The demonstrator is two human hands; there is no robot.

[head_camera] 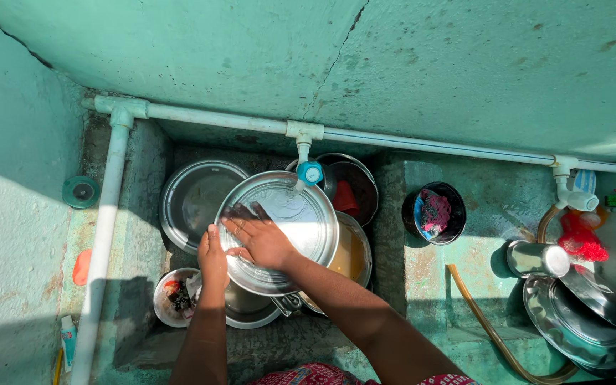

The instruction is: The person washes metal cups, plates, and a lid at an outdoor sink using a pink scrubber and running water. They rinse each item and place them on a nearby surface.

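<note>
Here, steel plate [279,228] tilted over sink dishes, beneath blue-handled tap [309,172]. Left hand [213,260] grips plate's left rim, fingers curled. Right hand [262,239] lies flat, fingers spread, on plate's face. Dark bowl [434,212] on ledge, well apart.

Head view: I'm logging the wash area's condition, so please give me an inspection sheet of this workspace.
Surface: sunken concrete sink, painted green, worn.
Job's things: round steel plate, tilted under the blue-handled tap.
Clutter: steel plate, bowl of food scraps, pot of brownish liquid, dark bowl with scrubber, steel cup and plates on the right ledge.
Hands: left hand grips the plate's rim; right hand flat on its face.
Cables: brown hose.
Surroundings: white pipe, cracked green wall.
</note>
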